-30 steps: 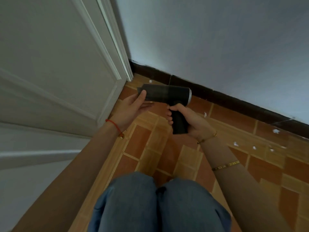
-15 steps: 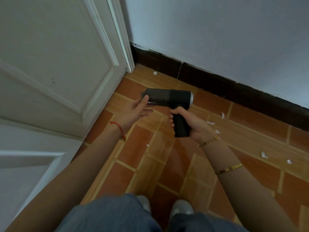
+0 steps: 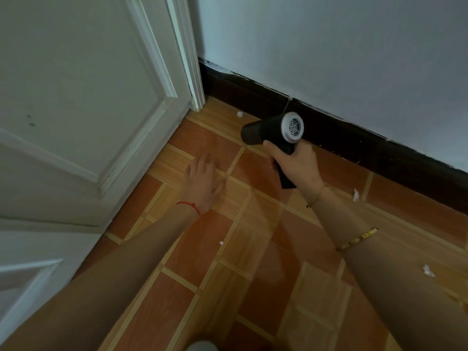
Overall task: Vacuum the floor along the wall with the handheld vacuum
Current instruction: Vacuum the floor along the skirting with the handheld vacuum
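My right hand (image 3: pixel 296 165) grips the handle of a black handheld vacuum (image 3: pixel 266 131). Its grey rear grille faces me and its nozzle points left toward the door corner, just above the tiled floor (image 3: pixel 253 236). My left hand (image 3: pixel 203 181) is off the vacuum, fingers straight and spread, low over the tiles to the left. A white scrap (image 3: pixel 239 113) lies by the dark baseboard (image 3: pixel 354 138) just beyond the nozzle. The white wall (image 3: pixel 329 46) rises behind.
A white panelled door (image 3: pixel 76 110) and its frame (image 3: pixel 190 72) close off the left side. More white scraps lie on the tiles, one (image 3: pixel 356 195) near my right wrist, one (image 3: pixel 428 270) far right, one (image 3: pixel 221 242) by my left forearm.
My left hand has let go of the vacuum's barrel and dropped toward the floor. The right hand has swung the vacuum toward the baseboard, its rear grille now facing me. The view has moved closer.
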`<act>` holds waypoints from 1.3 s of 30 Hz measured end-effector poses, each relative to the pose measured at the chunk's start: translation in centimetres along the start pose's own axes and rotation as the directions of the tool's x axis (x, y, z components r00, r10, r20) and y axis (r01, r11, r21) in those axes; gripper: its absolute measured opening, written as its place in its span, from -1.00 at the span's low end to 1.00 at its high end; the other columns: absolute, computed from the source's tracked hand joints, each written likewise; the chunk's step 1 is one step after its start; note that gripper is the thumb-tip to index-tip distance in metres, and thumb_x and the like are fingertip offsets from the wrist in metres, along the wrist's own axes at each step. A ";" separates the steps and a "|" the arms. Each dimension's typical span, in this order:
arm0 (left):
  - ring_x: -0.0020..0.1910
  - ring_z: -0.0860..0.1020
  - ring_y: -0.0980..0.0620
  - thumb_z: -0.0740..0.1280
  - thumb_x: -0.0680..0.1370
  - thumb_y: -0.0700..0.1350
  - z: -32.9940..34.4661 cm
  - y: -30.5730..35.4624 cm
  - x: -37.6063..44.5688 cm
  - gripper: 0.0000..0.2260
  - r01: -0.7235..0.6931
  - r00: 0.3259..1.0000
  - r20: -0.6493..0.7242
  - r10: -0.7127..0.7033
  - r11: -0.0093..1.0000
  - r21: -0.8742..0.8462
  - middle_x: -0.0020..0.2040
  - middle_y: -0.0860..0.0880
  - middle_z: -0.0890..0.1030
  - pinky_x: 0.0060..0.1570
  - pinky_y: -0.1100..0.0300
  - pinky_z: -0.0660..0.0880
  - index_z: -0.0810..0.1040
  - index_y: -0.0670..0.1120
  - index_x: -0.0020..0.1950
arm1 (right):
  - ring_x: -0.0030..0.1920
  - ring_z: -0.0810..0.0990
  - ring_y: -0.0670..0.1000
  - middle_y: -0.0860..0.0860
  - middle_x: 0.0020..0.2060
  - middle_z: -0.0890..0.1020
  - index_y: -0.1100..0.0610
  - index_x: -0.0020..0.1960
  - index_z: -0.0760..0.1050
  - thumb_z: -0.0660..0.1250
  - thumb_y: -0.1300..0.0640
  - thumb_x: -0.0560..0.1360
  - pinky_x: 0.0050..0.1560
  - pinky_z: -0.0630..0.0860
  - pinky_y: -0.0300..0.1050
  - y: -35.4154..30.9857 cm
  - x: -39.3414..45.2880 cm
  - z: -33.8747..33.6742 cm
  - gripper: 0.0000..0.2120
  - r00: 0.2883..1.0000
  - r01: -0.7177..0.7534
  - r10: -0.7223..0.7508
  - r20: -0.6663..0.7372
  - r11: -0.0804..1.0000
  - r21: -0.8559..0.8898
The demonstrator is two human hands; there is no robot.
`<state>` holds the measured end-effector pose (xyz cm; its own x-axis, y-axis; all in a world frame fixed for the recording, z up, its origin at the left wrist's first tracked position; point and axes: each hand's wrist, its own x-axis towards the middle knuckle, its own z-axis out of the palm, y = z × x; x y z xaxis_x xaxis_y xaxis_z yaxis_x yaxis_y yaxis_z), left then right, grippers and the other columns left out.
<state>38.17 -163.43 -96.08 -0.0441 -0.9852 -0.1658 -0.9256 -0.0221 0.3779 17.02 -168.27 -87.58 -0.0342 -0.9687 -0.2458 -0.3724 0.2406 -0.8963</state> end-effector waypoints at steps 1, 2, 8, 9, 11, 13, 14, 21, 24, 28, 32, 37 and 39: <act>0.56 0.13 -0.21 0.19 0.64 0.11 0.7 -0.3 0.3 -0.42 0.008 1.000 0.025 -0.009 0.999 0.032 0.59 -0.18 0.16 0.53 -0.18 0.12 0.17 -0.12 0.59 | -0.47 0.57 -0.16 -0.02 -0.44 0.60 0.13 -0.17 0.56 0.42 0.06 0.50 -0.36 0.49 -0.38 0.0 1.0 0.2 -0.85 0.999 0.039 -0.040 -0.007 0.998 -0.050; 0.58 0.06 -0.21 0.17 0.64 0.13 1.3 -0.6 0.5 -0.40 0.012 0.999 0.041 -0.014 0.999 0.053 0.61 -0.17 0.10 0.55 -0.20 0.04 0.12 -0.10 0.61 | -0.47 0.57 -0.19 -0.02 -0.43 0.61 0.14 -0.11 0.57 0.42 0.05 0.50 -0.37 0.48 -0.40 0.0 2.1 0.5 -0.85 0.997 0.071 -0.072 -0.009 0.993 -0.094; 0.62 -0.15 -0.18 -0.04 0.64 0.25 4.2 -0.9 0.6 -0.33 0.043 0.999 0.021 -0.047 0.987 0.157 0.64 -0.16 -0.07 0.55 -0.26 -0.16 -0.05 -0.08 0.64 | -0.03 0.64 -0.02 0.03 -0.06 0.67 0.16 0.17 0.58 0.43 -0.05 0.46 0.03 0.58 -0.11 0.8 7.9 2.7 -0.62 0.983 0.148 -0.172 -0.069 0.952 -0.267; 0.62 -0.16 -0.18 -0.07 0.63 0.26 4.5 -0.9 0.5 -0.33 0.045 0.999 0.011 -0.047 0.985 0.164 0.64 -0.15 -0.08 0.55 -0.26 -0.17 -0.06 -0.08 0.64 | 0.03 0.63 -0.02 0.04 0.00 0.67 0.15 0.18 0.57 0.43 -0.07 0.45 0.06 0.57 -0.11 0.8 8.6 3.0 -0.60 0.981 0.147 -0.177 -0.083 0.948 -0.282; 0.62 -0.17 -0.17 -0.10 0.64 0.27 5.0 -1.2 0.4 -0.33 0.035 0.999 -0.011 -0.034 0.984 0.173 0.64 -0.14 -0.10 0.55 -0.25 -0.20 -0.08 -0.08 0.64 | 0.06 0.63 -0.01 0.04 0.04 0.68 0.14 0.18 0.58 0.42 -0.11 0.44 0.09 0.58 -0.05 1.1 9.7 3.7 -0.57 0.980 0.143 -0.180 -0.088 0.936 -0.321; 0.62 -0.19 -0.15 -0.11 0.64 0.28 5.3 -1.4 0.4 -0.33 0.027 0.999 -0.022 -0.023 0.984 0.179 0.65 -0.13 -0.12 0.55 -0.24 -0.21 -0.10 -0.07 0.64 | 0.08 0.63 0.02 0.05 0.06 0.67 0.13 0.20 0.56 0.41 -0.12 0.44 0.10 0.58 0.00 1.4 10.2 4.4 -0.56 0.980 0.154 -0.189 -0.066 0.920 -0.360; 0.62 -0.19 -0.15 -0.11 0.64 0.28 5.5 -1.5 0.4 -0.33 0.026 0.999 -0.028 -0.022 0.982 0.185 0.65 -0.12 -0.12 0.55 -0.24 -0.20 -0.10 -0.07 0.64 | 0.09 0.62 0.03 0.05 0.08 0.67 0.13 0.21 0.55 0.41 -0.12 0.45 0.11 0.58 0.00 1.6 10.4 4.7 -0.55 0.979 0.164 -0.197 -0.056 0.916 -0.367; 0.62 -0.15 -0.16 -0.14 0.63 0.30 5.8 -1.8 0.4 -0.32 0.024 0.999 -0.036 -0.017 0.977 0.214 0.65 -0.13 -0.09 0.55 -0.25 -0.19 -0.09 -0.07 0.64 | -0.01 0.66 0.06 0.07 0.01 0.68 0.16 0.19 0.56 0.41 -0.13 0.44 0.04 0.62 0.02 1.6 11.0 4.8 -0.54 0.985 0.149 -0.169 -0.024 0.920 -0.363; 0.62 -0.16 -0.17 -0.14 0.63 0.30 5.7 -1.9 0.4 -0.32 0.018 0.999 -0.042 -0.010 0.982 0.189 0.65 -0.14 -0.09 0.55 -0.24 -0.19 -0.08 -0.07 0.64 | -0.03 0.67 0.05 0.08 -0.05 0.69 0.17 0.14 0.59 0.42 -0.11 0.44 0.03 0.61 -0.04 1.7 10.0 3.8 -0.58 0.993 0.121 -0.117 0.034 0.924 -0.364; 0.62 -0.19 -0.15 -0.11 0.64 0.29 5.4 -1.7 0.3 -0.33 0.016 0.999 -0.036 -0.010 0.986 0.164 0.65 -0.13 -0.11 0.55 -0.22 -0.23 -0.09 -0.06 0.64 | 0.14 0.60 0.00 0.05 0.13 0.64 0.12 0.28 0.51 0.42 -0.06 0.47 0.07 0.50 -0.19 2.3 6.9 1.5 -0.56 0.990 0.134 -0.141 0.016 0.897 -0.420; 0.62 -0.21 -0.12 -0.10 0.66 0.26 5.0 -1.6 0.2 -0.37 0.014 0.999 -0.035 -0.009 0.991 0.131 0.65 -0.11 -0.11 0.56 -0.18 -0.24 -0.10 -0.04 0.64 | 0.05 0.58 -0.06 -0.02 0.02 0.63 0.10 0.26 0.50 0.42 -0.06 0.47 -0.02 0.45 -0.24 3.0 2.6 0.1 -0.58 0.991 0.121 -0.088 0.097 0.896 -0.427; 0.62 -0.12 -0.11 -0.09 0.70 0.13 4.8 -2.0 -2.3 -0.46 -0.020 0.994 -0.100 0.034 0.991 0.132 0.64 -0.14 0.04 0.57 -0.18 -0.21 0.05 -0.09 0.63 | -0.01 0.58 -0.13 -0.07 -0.02 0.63 0.09 0.29 0.48 0.44 -0.11 0.45 -0.12 0.42 -0.43 4.1 -2.1 0.1 -0.51 0.978 0.107 -0.024 0.205 0.907 -0.407; 0.62 -0.09 -0.10 -0.05 0.71 0.09 5.1 -2.4 -3.8 -0.49 -0.031 0.992 -0.120 0.048 0.990 0.138 0.63 -0.14 0.09 0.56 -0.22 -0.21 0.10 -0.09 0.62 | 0.12 0.54 -0.14 -0.07 0.13 0.61 0.07 0.34 0.43 0.46 -0.13 0.42 0.05 0.46 -0.35 4.4 -3.3 0.2 -0.43 0.982 0.117 -0.050 0.182 0.919 -0.376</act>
<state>38.63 -158.76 -100.96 -0.0430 -0.9984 -0.0371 -0.9668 0.0323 0.2535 15.67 -164.01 -90.81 0.1541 -0.9522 -0.2636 -0.6951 0.0851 -0.7138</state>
